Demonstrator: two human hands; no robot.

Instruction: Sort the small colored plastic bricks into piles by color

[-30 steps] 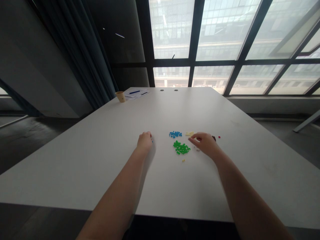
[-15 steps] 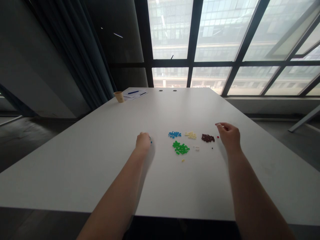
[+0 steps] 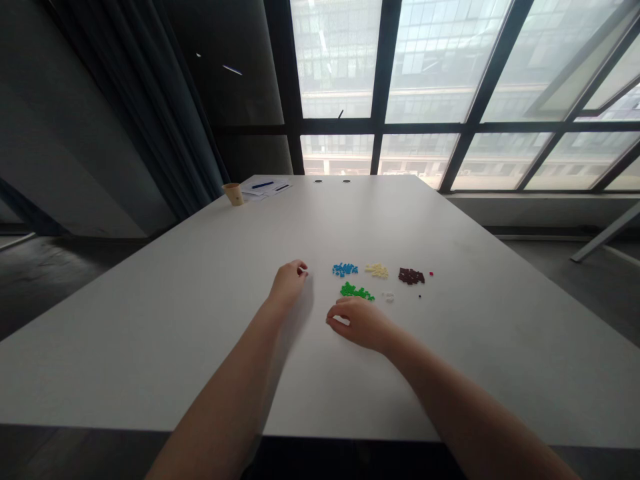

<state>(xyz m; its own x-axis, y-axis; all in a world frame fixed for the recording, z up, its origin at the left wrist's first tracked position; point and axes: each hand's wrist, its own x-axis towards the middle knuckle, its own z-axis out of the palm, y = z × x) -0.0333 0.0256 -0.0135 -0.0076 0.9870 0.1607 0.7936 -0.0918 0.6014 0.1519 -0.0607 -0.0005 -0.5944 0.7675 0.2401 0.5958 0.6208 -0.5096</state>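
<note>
My left hand rests on the white table left of the blue pieces. Its fingers are curled, thumb and forefinger close together, and whatever they hold is hidden. My right hand is just in front of the green pieces, covering the near part of that pile. Its thumb and fingertips meet in a pinch pointing left; I cannot make out anything between them. Small blue pieces, cream pieces and dark brown pieces lie in separate piles behind, with a few whitish pieces nearer.
A single red piece and a tiny dark piece lie on the right. On the far left of the table stand a paper cup and papers with a pen. Windows rise beyond.
My right hand has swept left from beside the red piece to the front of the green pile. The blue bits by my left fingers no longer show, and that hand has turned slightly.
</note>
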